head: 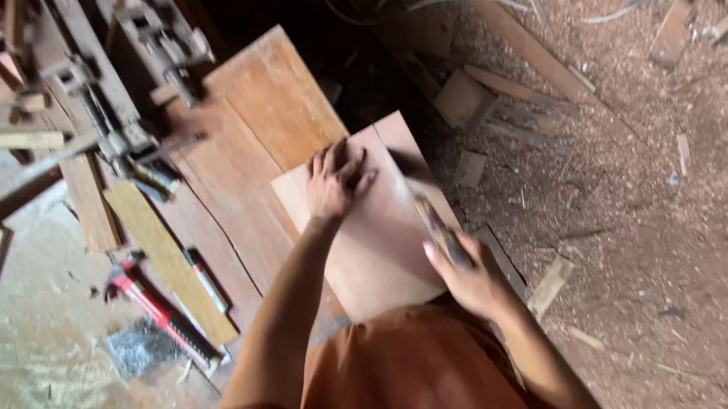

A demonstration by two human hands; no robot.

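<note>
Nearest the camera, at 6 o'clock, orange-clad lap and both forearms. Right hand (469, 274) sits at about 4 o'clock off the board's centre, fingers curled shut around a thin brush-like tool (435, 224); motion blur, so can't tell exactly what it is. Tool shaft points toward 11 o'clock, tip over the board's right edge.

Pale wooden board (375, 230) lies right in front of the body, near end touching the lap, long axis running roughly 6 to 12, tipped slightly toward 1. It rests on the darker bench planks (259, 126).

Left hand (335, 179) is further out, at 12 o'clock of the board's centre, flat, fingers spread, palm pressing down on the board's far half. Hands are well apart: left pins, right holds the tool. Right hand is nearer the body; left is nearer the board's far end.

Off at 9 o'clock: red-handled tool (156, 306) and a yellowish wooden strip (169, 259) on the bench. Further, at 11 o'clock, a metal clamp assembly (120, 121). At 2–3 o'clock, sawdust-covered floor (697, 243) with offcuts.
</note>
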